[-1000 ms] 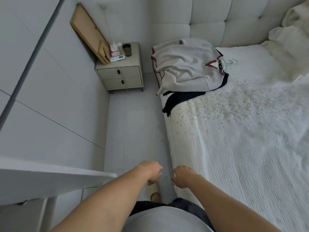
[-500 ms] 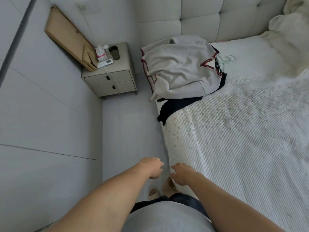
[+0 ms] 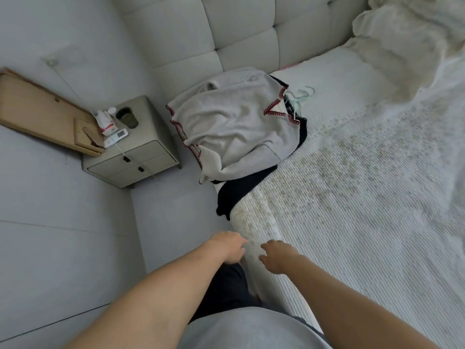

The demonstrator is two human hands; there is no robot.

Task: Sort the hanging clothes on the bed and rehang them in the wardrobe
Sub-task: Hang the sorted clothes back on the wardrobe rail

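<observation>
While I stand at the edge of the bed point(image 3: 364, 222), the head view has the pile of clothes point(image 3: 234, 127) at about twelve o'clock from my hands, well apart from them and near the headboard point(image 3: 251, 34): a grey garment with red stitching lies over a dark one point(image 3: 239, 190) that hangs off the mattress edge, and pale green hangers point(image 3: 300, 95) poke out at its one o'clock side. My left hand point(image 3: 230, 248) and right hand point(image 3: 276, 255) hang low and close together, fingers loosely curled, holding nothing. Since a second ago the white ledge at my left has gone from view, the nightstand point(image 3: 136, 157) has slid toward ten o'clock, and the pile looks larger; I judge I am closing on the clothes, with the pickup not yet begun.
</observation>
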